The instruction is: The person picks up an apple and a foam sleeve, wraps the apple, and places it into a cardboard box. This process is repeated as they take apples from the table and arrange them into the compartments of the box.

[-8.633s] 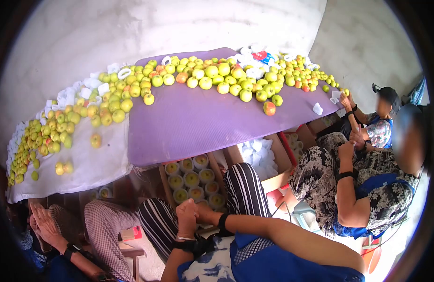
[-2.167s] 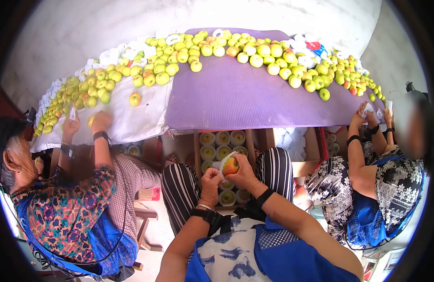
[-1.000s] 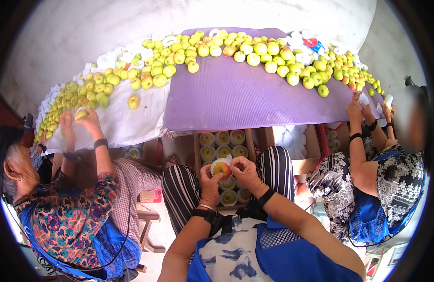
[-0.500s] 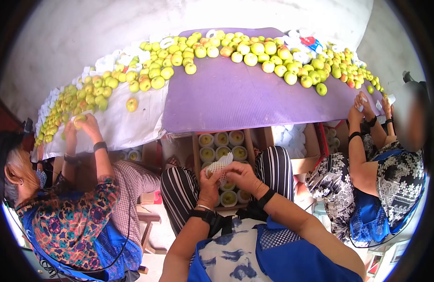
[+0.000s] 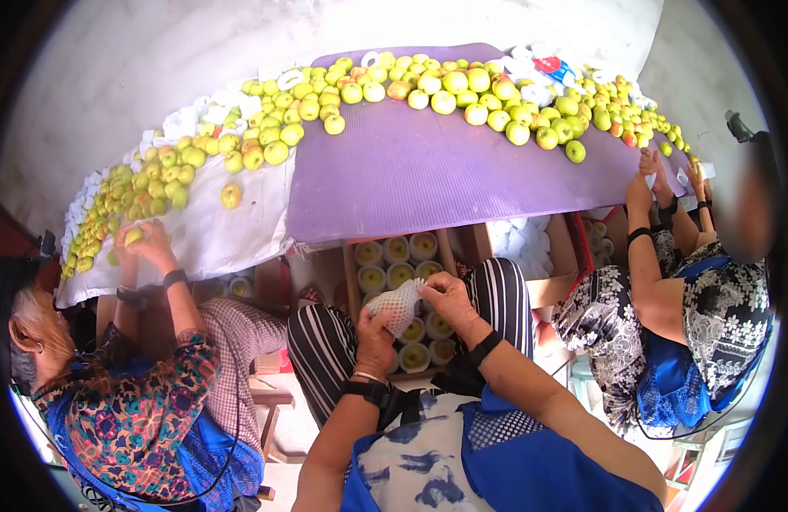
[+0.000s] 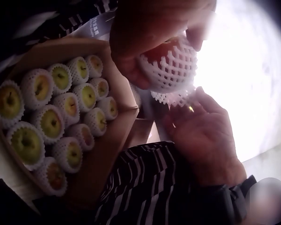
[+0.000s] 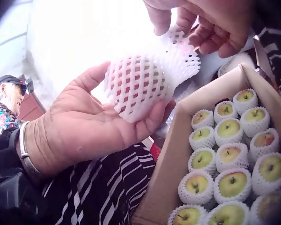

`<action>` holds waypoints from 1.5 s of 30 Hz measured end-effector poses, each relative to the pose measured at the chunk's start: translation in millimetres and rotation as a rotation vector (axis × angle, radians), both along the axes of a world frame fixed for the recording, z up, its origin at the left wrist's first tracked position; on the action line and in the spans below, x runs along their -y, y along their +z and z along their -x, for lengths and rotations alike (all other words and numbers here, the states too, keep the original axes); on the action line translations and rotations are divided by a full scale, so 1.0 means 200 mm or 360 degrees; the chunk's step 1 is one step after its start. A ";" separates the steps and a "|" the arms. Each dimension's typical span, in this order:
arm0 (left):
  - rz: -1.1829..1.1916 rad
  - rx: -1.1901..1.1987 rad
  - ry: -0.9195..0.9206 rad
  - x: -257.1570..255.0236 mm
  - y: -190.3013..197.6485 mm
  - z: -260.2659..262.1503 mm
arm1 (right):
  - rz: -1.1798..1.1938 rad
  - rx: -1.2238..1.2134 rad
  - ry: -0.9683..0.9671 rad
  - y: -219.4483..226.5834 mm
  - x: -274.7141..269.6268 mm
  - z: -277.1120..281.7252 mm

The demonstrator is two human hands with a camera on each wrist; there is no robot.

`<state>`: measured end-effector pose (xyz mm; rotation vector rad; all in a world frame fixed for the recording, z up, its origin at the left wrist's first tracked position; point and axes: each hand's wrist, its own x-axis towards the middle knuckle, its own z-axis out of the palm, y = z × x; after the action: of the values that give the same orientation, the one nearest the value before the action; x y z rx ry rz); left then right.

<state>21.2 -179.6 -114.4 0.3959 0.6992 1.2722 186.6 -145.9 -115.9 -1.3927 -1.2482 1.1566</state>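
An apple in a white foam net (image 5: 400,309) is held over the box between the knees. My left hand (image 5: 376,340) grips its lower left side; in the right wrist view the left palm (image 7: 93,126) cups the netted apple (image 7: 138,86), red and green showing through the mesh. My right hand (image 5: 455,305) pinches the net's gathered end at the upper right. The right wrist view shows the right fingers (image 7: 206,28) at the flared net edge (image 7: 185,61). In the left wrist view the net (image 6: 171,68) lies around the apple, with the right hand (image 6: 203,136) at its end.
A cardboard box (image 7: 171,140) holds rows of netted apples (image 7: 228,157). Behind it stands a table with a purple mat (image 5: 394,175) and many loose apples (image 5: 445,102). Another box (image 5: 556,286) contains white nets (image 5: 520,243). People sit on both sides.
The net, earlier partly around the apple with its red face showing, now covers it. My right hand has moved up and right to the net's end. The view has shifted slightly.
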 end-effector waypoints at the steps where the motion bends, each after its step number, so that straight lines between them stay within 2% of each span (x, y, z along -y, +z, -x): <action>1: 0.0011 0.0012 0.0014 0.00 0.01 0.00 | 0.0006 0.0003 0.0000 0.01 0.01 0.01; 3: 0.0024 0.0025 0.0032 0.00 0.01 0.00 | -0.0163 -0.0456 0.0013 0.05 0.02 0.03; 6: 0.0041 0.0068 0.0035 0.00 0.00 0.01 | -0.0015 -0.0631 0.0054 0.08 0.04 0.04; 10: 0.0125 0.0058 0.0008 0.01 0.00 0.02 | 0.0078 -0.0562 0.0176 0.06 0.02 0.03; 12: 0.0154 0.0019 -0.0016 0.02 0.01 0.03 | 0.0312 -0.0584 0.0241 0.07 0.03 0.06; 15: 0.0220 -0.0052 -0.0113 0.03 0.03 0.03 | 0.0307 -0.0559 0.0203 0.06 0.03 0.06; 21: 0.0185 0.0068 -0.0228 0.04 0.04 0.01 | 0.0214 -0.0562 0.0182 0.08 0.03 0.08; 23: 0.0127 -0.0077 -0.0299 0.04 0.04 0.01 | 0.0202 -0.0626 0.0199 0.09 0.03 0.07; 28: 0.0191 -0.0208 -0.0242 0.04 0.04 0.00 | 0.0201 -0.0663 0.0207 0.07 0.04 0.08; 30: 0.0225 -0.0272 -0.0230 0.03 0.02 -0.02 | -0.0487 0.0232 0.0138 0.04 0.03 0.09; 31: 0.0272 -0.0350 -0.0245 0.02 -0.01 -0.03 | -0.0485 0.0229 0.0141 0.06 0.03 0.10; 33: 0.0323 -0.0431 -0.0257 0.02 -0.02 -0.04 | -0.0893 0.0931 0.0125 0.12 0.06 0.11; 39: 0.0287 -0.0357 -0.0083 0.01 -0.01 -0.04 | -0.1032 0.0940 0.0343 0.15 0.06 0.13; 41: 0.0340 -0.0242 0.0079 0.01 -0.01 -0.03 | -0.1123 0.0958 0.0404 0.16 0.06 0.14; 45: 0.0297 -0.0016 0.0098 0.00 -0.04 -0.02 | -0.1250 0.1000 0.0477 0.17 0.08 0.17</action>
<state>24.6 -180.2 -122.9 0.2292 0.8365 1.2513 152.7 -161.9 -81.1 -0.9838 -2.1144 0.2845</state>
